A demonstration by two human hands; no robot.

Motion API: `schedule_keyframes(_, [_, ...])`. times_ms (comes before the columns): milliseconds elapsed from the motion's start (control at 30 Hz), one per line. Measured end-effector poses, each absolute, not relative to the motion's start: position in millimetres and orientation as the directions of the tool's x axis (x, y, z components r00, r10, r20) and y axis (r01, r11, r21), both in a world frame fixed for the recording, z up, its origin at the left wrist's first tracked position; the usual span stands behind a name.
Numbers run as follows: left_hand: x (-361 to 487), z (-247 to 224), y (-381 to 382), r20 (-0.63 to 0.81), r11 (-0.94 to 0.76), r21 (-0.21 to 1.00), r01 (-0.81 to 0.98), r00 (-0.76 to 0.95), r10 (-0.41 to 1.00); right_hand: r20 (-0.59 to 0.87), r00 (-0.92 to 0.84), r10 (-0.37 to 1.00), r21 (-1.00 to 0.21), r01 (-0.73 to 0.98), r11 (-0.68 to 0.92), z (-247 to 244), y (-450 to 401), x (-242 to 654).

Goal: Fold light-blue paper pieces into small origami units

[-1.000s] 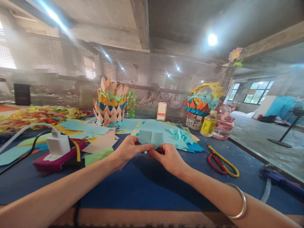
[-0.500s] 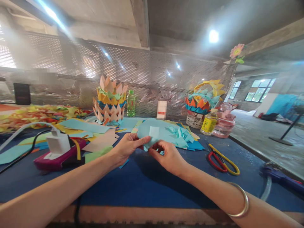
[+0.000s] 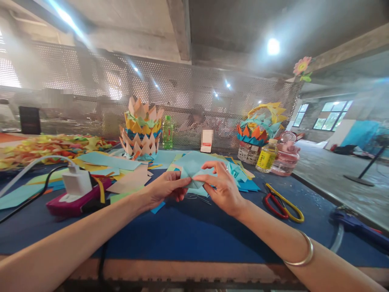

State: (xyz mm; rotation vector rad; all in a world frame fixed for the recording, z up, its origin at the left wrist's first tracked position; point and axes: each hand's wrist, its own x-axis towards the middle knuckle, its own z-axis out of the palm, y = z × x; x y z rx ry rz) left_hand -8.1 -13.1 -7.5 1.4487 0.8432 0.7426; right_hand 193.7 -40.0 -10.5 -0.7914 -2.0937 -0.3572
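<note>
A small folded piece of light blue paper (image 3: 189,170) is held over the near middle of the table. My left hand (image 3: 165,187) pinches it from the left, thumb on top and fingers curled beneath. From the other side my right hand (image 3: 223,186) has bent fingers on the paper's right edge, the index fingertip close to the left thumb. Part of the paper is hidden by the fingers. Just beyond lies a larger light blue sheet (image 3: 194,157), with a cluster of folded light blue pieces (image 3: 238,175) behind my right hand.
Red-and-yellow-handled scissors (image 3: 284,202) and a purple glue gun (image 3: 360,227) lie at right. A purple power strip (image 3: 65,207) with a white plug is at left. Behind stand paper-folded baskets (image 3: 141,132), a green bottle (image 3: 167,133), a yellow-labelled bottle (image 3: 266,157) and a pink jug (image 3: 285,160).
The light blue paper, flat with a pale square showing before, now looks folded and creased. My right hand has lifted slightly, its fingers raised more over the paper's right side.
</note>
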Motion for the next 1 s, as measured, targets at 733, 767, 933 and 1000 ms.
schedule_keyframes(733, [-7.2, -1.3, -15.9, 0.117, -0.049, 0.985, -0.165, 0.434, 0.893, 0.747, -0.507, 0.431, 0.015, 0.66, 0.751, -12.0, -43.1, 188.9])
schedule_keyframes(767, [-7.1, -0.7, -16.4, 0.116, -0.049, 0.986, -0.161, 0.435, 0.893, 0.746, -0.503, 0.437, 0.009, 0.663, 0.749, -12.3, -43.5, 188.7])
schedule_keyframes(933, [-7.8, 1.1, -17.7, 0.085, -0.031, 0.99, -0.138, 0.407, 0.909, 0.719, -0.542, 0.434, 0.044, 0.659, 0.751, -12.4, -45.6, 189.4])
schedule_keyframes(1000, [-7.9, 0.3, -17.5, 0.082, -0.03, 0.991, -0.132, 0.407, 0.91, 0.705, -0.567, 0.426, 0.071, 0.654, 0.753, -12.3, -46.0, 189.6])
